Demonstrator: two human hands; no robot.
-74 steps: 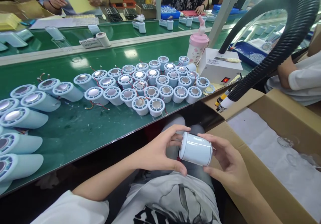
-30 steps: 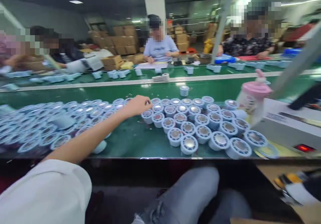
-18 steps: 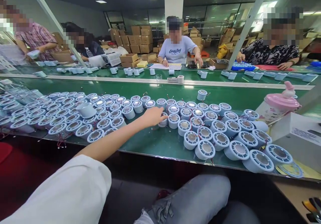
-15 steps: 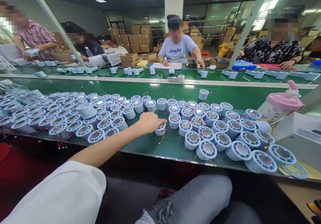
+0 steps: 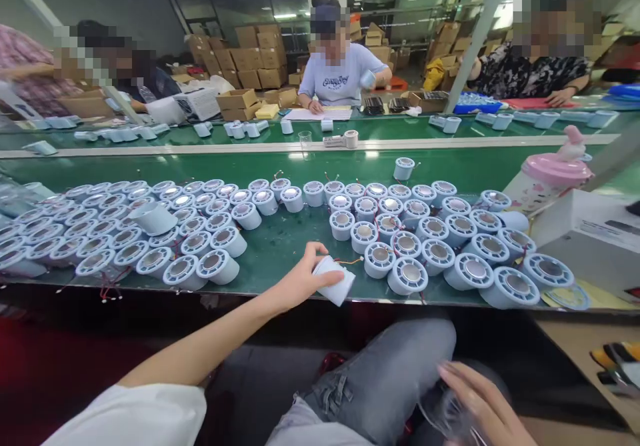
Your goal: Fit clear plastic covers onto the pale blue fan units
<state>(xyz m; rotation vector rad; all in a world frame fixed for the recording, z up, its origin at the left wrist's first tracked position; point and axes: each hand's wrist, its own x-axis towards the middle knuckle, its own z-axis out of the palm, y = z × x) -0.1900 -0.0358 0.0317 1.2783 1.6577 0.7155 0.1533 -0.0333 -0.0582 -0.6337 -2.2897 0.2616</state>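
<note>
My left hand (image 5: 299, 279) is closed round a light-blue round motor housing (image 5: 338, 289), thumb on its side, fingers behind. It is tilted above the front part of the green bench, its thin wires hanging out to the right. My right hand (image 5: 483, 399) is low at the right, over my lap, with its fingers round a see-through plastic piece (image 5: 445, 414); blur hides its exact kind. Several like housings with silver discs on top stand in a group (image 5: 407, 273) right of my left hand, and more (image 5: 183, 269) stand to the left.
A pink-lidded cup (image 5: 547, 179) and a white box (image 5: 590, 246) stand at the right end of the bench. Beyond is a green conveyor (image 5: 225, 159) with blue parts on its far side. Several co-workers sit across, one (image 5: 340, 79) holding a blue part.
My left hand has lifted the housing off the bench and brought it nearer, tilting it. My right hand has come into view at the lower right. The co-worker opposite has picked up a part.
</note>
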